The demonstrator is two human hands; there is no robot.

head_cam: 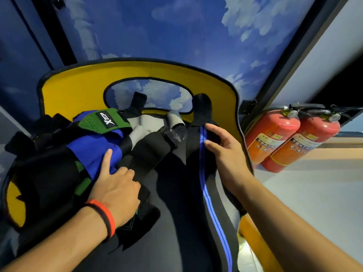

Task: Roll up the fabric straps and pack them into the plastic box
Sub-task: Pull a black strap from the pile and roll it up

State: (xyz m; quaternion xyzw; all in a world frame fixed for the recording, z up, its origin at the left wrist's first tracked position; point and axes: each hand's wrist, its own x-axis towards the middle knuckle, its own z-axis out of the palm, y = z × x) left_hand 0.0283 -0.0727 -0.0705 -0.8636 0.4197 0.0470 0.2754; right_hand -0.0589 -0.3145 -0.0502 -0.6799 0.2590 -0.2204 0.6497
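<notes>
Your left hand (117,185) has its fingers (128,172) curled down round the edge of a wide black strap (149,152), the tips tucked out of sight. Its thumb lies stretched out flat on the blue fabric (92,148) just to their left. A red wristband (107,220) and a thin black one sit on that wrist.

Your right hand (227,154) is spread loosely and holds nothing. Its fingertips and thumb rest on the striped strap (208,193), a long black one with 2 blue lines, near its far end.

The other straps are heaped between and to the left of your hands. A green strap (94,119) with a white logo patch lies beyond your left thumb, and 2 grey rolled pieces (173,117) lie just beyond the black strap.

Everything rests on a dark tabletop with a raised yellow rim (78,89). To the right of your right hand, past the rim, 2 red fire extinguishers (273,134) stand side by side on the floor.
</notes>
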